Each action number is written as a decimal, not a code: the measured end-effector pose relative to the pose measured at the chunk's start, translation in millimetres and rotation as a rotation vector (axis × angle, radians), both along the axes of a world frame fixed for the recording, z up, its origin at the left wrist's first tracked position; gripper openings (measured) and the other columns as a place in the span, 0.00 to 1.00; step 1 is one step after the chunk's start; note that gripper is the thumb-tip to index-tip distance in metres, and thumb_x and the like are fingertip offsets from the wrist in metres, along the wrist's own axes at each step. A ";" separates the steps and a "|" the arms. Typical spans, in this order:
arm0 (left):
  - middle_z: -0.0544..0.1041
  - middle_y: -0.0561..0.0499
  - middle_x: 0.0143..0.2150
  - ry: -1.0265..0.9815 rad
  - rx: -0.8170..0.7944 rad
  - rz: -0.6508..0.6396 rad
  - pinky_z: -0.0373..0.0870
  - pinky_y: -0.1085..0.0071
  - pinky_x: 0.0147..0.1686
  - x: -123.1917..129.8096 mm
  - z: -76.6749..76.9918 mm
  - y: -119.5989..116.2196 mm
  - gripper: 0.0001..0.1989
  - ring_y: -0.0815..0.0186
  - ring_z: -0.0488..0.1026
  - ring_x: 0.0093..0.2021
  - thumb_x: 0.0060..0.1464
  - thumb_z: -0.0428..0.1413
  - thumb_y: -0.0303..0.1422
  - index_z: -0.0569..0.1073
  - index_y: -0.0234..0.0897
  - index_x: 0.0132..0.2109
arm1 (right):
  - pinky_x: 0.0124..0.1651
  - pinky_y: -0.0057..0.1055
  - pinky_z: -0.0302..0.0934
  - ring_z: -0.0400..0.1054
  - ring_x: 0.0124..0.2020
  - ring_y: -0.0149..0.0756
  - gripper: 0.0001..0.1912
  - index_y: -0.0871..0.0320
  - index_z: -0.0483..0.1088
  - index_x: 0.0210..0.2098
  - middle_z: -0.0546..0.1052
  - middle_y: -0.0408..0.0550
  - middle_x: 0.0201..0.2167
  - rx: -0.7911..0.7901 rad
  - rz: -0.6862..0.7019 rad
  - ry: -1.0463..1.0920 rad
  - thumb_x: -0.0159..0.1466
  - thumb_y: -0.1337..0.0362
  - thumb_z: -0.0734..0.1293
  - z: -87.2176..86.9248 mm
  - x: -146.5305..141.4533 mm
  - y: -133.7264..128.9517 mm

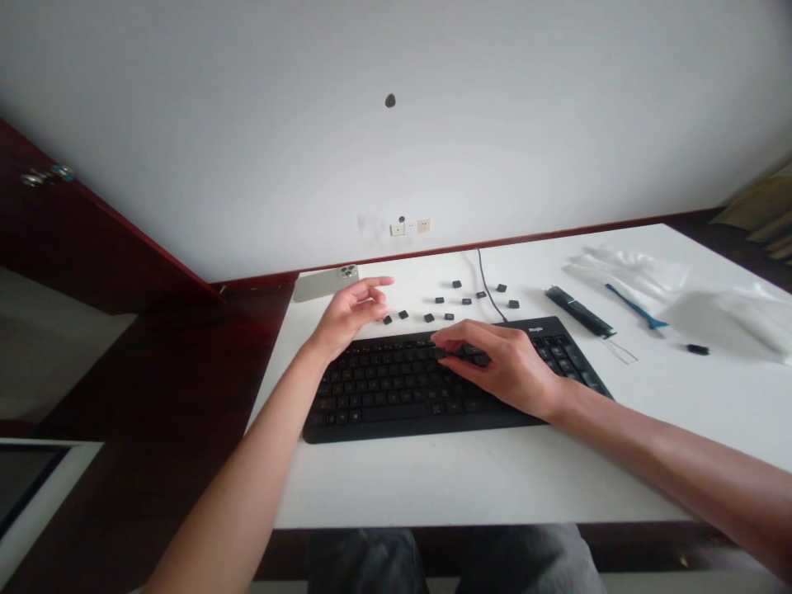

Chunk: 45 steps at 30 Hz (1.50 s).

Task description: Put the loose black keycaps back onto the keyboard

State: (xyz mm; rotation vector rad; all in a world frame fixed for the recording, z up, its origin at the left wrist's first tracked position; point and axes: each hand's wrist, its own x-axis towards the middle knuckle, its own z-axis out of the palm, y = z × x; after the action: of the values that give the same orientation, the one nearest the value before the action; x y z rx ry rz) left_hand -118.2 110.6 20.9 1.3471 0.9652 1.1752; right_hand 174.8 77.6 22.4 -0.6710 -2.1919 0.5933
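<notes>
A black keyboard (396, 417) lies on the white table. My right hand (511, 363) reaches over its upper middle, thumb and index finger curved toward each other in a pinch. Something dark shows between those fingertips, hard to tell from the keys behind. My left hand (354, 315) hovers above the keyboard's upper left edge, index finger stretched out, the others bent and apart, nothing visible in it. Close to its thumb is a loose black keycap (387, 319). Several more keycaps (449, 316) are scattered behind the keyboard. Part of the keyboard is hidden under my right hand.
A phone (315, 286) lies at the back left of the table (433, 487). Rightward are a black strip-like packet (578, 311), a wire tool (620, 352), a blue brush (637, 307), a small black piece (698, 350) and clear plastic bags (631, 268). The keyboard cable (486, 280) runs backward.
</notes>
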 end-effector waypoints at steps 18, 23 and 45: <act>0.65 0.58 0.21 0.046 0.134 0.734 0.53 0.75 0.24 -73.9 -37.9 40.1 0.09 0.73 0.58 0.22 0.45 0.62 0.34 0.79 0.36 0.36 | 0.47 0.35 0.78 0.82 0.42 0.39 0.08 0.54 0.83 0.43 0.86 0.49 0.44 -0.063 0.150 -0.166 0.68 0.68 0.71 6.6 16.1 22.5; 0.66 0.57 0.21 0.057 0.165 0.719 0.53 0.75 0.25 -71.6 -38.2 39.9 0.07 0.73 0.58 0.23 0.46 0.62 0.32 0.80 0.36 0.35 | 0.47 0.31 0.77 0.82 0.43 0.37 0.07 0.54 0.83 0.45 0.86 0.47 0.44 -0.083 0.294 -0.250 0.70 0.66 0.72 6.2 16.3 22.4; 0.67 0.56 0.22 0.073 0.134 0.733 0.56 0.74 0.26 -71.7 -40.3 41.4 0.03 0.71 0.61 0.24 0.49 0.61 0.29 0.79 0.37 0.33 | 0.45 0.33 0.76 0.81 0.41 0.39 0.09 0.55 0.83 0.44 0.85 0.49 0.42 0.008 0.295 -0.316 0.72 0.67 0.69 8.4 18.6 19.5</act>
State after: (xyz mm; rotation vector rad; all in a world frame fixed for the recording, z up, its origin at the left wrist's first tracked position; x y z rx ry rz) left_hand -189.9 152.0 -19.4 1.1688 1.5252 1.7648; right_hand 193.4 97.1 30.8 -0.4624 -2.6140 0.6633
